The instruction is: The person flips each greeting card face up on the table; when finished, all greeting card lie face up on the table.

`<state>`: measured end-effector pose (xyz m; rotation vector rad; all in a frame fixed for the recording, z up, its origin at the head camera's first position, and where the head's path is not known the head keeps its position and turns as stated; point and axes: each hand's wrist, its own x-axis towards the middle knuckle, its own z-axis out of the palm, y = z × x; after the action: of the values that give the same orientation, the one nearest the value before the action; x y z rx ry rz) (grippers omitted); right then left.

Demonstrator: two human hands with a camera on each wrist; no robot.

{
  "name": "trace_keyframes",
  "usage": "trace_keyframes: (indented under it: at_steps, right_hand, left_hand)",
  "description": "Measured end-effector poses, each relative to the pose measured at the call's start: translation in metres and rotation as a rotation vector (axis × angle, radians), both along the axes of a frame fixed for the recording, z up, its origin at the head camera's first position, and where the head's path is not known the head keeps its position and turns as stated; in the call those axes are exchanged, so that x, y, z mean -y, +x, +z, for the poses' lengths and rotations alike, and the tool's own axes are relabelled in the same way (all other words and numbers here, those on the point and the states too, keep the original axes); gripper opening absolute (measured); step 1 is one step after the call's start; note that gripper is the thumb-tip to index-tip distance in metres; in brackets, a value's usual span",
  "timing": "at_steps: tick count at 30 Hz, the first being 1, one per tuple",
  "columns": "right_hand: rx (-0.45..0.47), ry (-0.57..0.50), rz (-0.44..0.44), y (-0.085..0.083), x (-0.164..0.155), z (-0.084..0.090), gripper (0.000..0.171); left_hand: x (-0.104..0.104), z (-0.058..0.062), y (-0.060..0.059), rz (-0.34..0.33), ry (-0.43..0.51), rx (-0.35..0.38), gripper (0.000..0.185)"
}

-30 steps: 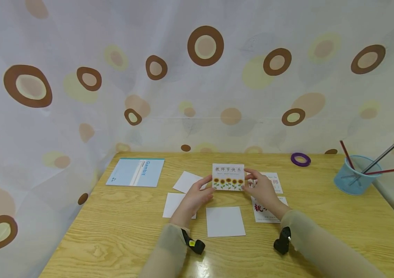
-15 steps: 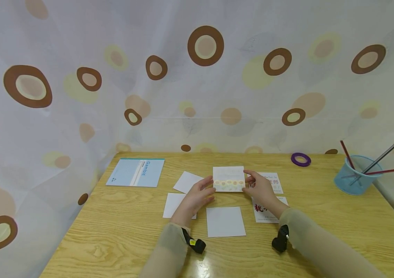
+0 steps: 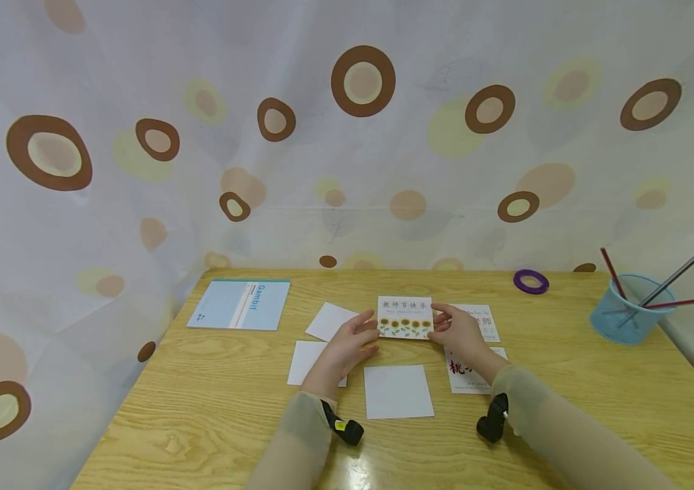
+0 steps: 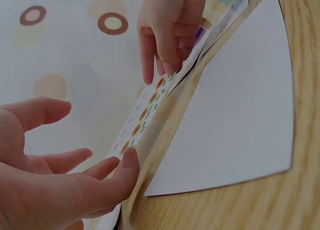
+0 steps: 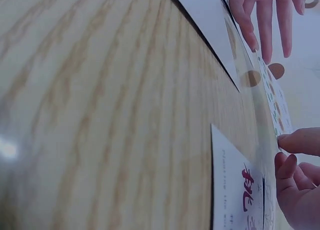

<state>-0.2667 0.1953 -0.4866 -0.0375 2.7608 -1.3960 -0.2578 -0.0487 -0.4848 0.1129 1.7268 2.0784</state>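
The sunflower card (image 3: 405, 317) sits on the wooden table (image 3: 567, 381) between the two hands, printed face up, with a row of sunflowers along its near edge and a line of characters above. The left hand (image 3: 350, 344) is at the card's left edge, its fingers straight and spread; in the left wrist view a fingertip (image 4: 131, 157) touches the card's (image 4: 142, 115) edge. The right hand (image 3: 458, 331) is at the card's right edge, fingers loosely bent, with fingertips (image 5: 292, 140) on or just at the card's (image 5: 274, 102) border; whether they pinch it or only rest against it cannot be told.

Just right of the sunflower card, the right hand covers part of a white printed card (image 3: 483, 321), and nearer the person a second card with red characters (image 3: 472, 371) is half hidden by the wrist. Just nearer than the sunflower card lies a blank white sheet (image 3: 397, 390); to the card's left lie two more blank sheets (image 3: 330, 320) (image 3: 305, 361), the nearer one partly under the left forearm. Farther left of the card is a light blue notebook (image 3: 239, 304). Well to the card's right are a purple tape ring (image 3: 531, 280) and a blue mesh pencil cup (image 3: 627, 317).
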Motion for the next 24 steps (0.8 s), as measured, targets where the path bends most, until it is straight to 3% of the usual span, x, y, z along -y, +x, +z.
trace_keyframes:
  at_steps: [24]
  right_hand:
    - [-0.008, 0.042, -0.014, -0.001, -0.0004, -0.0022, 0.058]
  left_hand:
    - [-0.0024, -0.0035, -0.0012, -0.003, -0.003, 0.033, 0.061]
